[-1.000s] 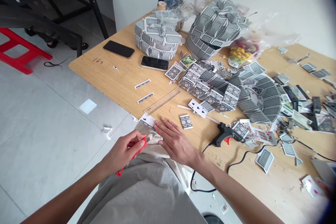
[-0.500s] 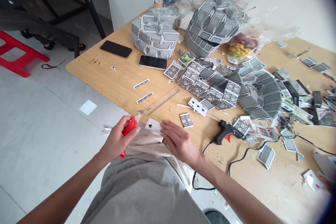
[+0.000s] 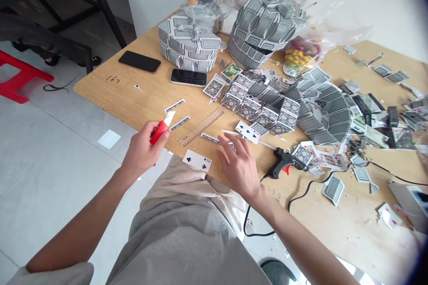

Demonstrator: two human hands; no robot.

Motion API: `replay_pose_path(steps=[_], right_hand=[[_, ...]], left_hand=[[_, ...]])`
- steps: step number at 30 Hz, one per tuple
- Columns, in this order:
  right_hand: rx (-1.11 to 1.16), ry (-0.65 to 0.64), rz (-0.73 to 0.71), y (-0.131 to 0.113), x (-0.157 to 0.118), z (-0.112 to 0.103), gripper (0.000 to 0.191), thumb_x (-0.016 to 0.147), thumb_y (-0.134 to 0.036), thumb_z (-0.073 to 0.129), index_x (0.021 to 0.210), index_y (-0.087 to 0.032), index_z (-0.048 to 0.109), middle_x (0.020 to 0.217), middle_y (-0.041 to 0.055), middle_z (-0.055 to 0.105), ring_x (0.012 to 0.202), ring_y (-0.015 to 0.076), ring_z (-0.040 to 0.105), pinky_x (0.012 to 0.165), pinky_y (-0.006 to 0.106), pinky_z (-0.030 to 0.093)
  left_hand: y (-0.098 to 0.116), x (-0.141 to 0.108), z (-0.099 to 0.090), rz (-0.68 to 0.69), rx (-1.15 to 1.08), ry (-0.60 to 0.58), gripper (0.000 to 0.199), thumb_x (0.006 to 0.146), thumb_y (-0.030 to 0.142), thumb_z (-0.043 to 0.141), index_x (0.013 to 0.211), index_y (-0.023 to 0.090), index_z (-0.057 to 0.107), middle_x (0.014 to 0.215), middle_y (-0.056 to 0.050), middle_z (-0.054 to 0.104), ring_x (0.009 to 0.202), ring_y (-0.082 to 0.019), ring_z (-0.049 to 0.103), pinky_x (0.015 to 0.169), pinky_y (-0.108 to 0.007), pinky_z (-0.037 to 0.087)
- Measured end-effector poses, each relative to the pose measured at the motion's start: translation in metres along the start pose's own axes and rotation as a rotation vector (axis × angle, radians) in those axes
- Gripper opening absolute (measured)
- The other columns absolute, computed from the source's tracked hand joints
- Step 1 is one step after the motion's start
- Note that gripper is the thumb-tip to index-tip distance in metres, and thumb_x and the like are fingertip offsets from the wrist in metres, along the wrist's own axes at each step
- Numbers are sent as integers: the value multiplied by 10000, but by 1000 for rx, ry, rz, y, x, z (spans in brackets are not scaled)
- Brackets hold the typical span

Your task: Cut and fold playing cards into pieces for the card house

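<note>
My left hand (image 3: pixel 142 149) is wrapped round a red utility knife (image 3: pixel 159 132), its blade pointing up over the table edge. My right hand (image 3: pixel 239 162) hovers with fingers spread, its fingertips over a patterned card strip (image 3: pixel 212 139). Whether they touch the strip is unclear. A two-of-clubs card (image 3: pixel 197 160) lies face up at the near edge, between my hands. Beyond it lies a clear ruler (image 3: pixel 202 126). Two more strips (image 3: pixel 179 123) rest left of the ruler. A three-of-clubs card (image 3: pixel 247 132) lies just past my right fingertips.
A black glue gun (image 3: pixel 282 162) with a trailing cord lies at right. Behind are a zigzag card structure (image 3: pixel 262 104), a round card ring (image 3: pixel 329 111), two large card-built containers (image 3: pixel 189 42) and two phones (image 3: pixel 139 61). Loose cards and boxes cover the right side.
My right hand has come off the clubs card and moved up and right, fingers now spread. The clubs card is fully uncovered. A strip shows beneath my right fingers. The knife has moved left and up.
</note>
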State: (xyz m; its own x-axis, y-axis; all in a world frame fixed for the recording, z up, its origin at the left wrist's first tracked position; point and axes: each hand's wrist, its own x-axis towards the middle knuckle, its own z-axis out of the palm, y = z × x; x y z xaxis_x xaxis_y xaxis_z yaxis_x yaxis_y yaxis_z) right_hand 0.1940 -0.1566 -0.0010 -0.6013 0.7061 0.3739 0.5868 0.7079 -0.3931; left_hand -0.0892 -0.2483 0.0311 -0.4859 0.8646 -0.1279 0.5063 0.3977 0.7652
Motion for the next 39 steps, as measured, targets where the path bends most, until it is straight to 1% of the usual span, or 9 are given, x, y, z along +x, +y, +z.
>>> replay_pose_path(steps=[5, 11, 15, 19, 24, 26, 28, 32, 39], right_hand=[[128, -173, -255, -31, -25, 15, 406, 1077, -217, 624, 1478, -152, 651, 1487, 193, 701, 1404, 346, 638, 1133, 521, 594], [168, -48, -269, -38, -38, 18, 294, 1057, -68, 591, 1301, -163, 725, 1293, 123, 822, 1213, 296, 765, 1005, 448, 635], [409, -51, -63, -36, -33, -2, 244, 1090, -129, 564, 1225, -211, 749, 1077, 89, 855, 984, 229, 806, 859, 363, 654], [734, -71, 364, -29, -27, -17, 161, 1051, -270, 688, 1165, -230, 794, 1032, 57, 866, 845, 195, 808, 758, 302, 650], [1040, -112, 657, -5, -22, -26, 257, 971, -435, 777, 1107, -222, 827, 1012, 57, 857, 755, 189, 772, 626, 286, 645], [1063, -101, 665, 3, -23, -29, 282, 960, -463, 785, 1102, -226, 839, 1003, 56, 847, 701, 175, 749, 595, 285, 648], [1028, -76, 650, 10, -23, -32, 279, 963, -466, 781, 1106, -234, 845, 982, 49, 841, 670, 166, 737, 605, 291, 655], [932, -46, 611, 19, -23, -40, 260, 991, -444, 748, 1125, -237, 829, 1002, 51, 847, 688, 176, 748, 634, 304, 657], [384, 83, 394, 63, -3, -61, 233, 1079, -304, 633, 1254, -207, 752, 1126, 103, 845, 1021, 264, 814, 911, 400, 655]], left_hand=[[2, 53, -10, 170, 260, 108, 322, 1014, 470, 599, 1199, 220, 684, 1077, -76, 785, 958, -268, 716, 897, -345, 515], [-3, 94, 2, 370, 430, 102, 276, 1003, 324, 593, 1227, 201, 697, 1243, -142, 767, 1181, -336, 696, 1030, -419, 519], [-13, 108, 13, 456, 472, 96, 294, 1000, 317, 594, 1247, 202, 705, 1254, -158, 755, 1233, -380, 664, 1067, -496, 519], [-18, 116, 17, 484, 451, 100, 327, 1011, 395, 609, 1252, 200, 712, 1215, -172, 749, 1205, -397, 665, 1056, -548, 530], [10, 94, 21, 608, 378, 200, 339, 1027, 435, 631, 1215, 177, 746, 1205, -186, 727, 1194, -393, 666, 1099, -573, 510], [30, 72, 30, 711, 257, 130, 285, 1039, 396, 643, 1218, 201, 750, 1239, -152, 736, 1234, -350, 671, 1129, -511, 506], [48, 47, 46, 762, 107, -67, 235, 1036, 354, 667, 1221, 237, 753, 1217, -101, 757, 1194, -297, 699, 1100, -436, 531], [70, 11, 89, 535, -207, -466, 292, 1029, 398, 701, 1282, 255, 735, 1147, -66, 781, 985, -220, 748, 907, -339, 602], [69, 10, 128, 123, -592, -345, 390, 931, 546, 798, 1061, 199, 676, 774, 9, 682, 567, -116, 630, 454, -202, 447]])
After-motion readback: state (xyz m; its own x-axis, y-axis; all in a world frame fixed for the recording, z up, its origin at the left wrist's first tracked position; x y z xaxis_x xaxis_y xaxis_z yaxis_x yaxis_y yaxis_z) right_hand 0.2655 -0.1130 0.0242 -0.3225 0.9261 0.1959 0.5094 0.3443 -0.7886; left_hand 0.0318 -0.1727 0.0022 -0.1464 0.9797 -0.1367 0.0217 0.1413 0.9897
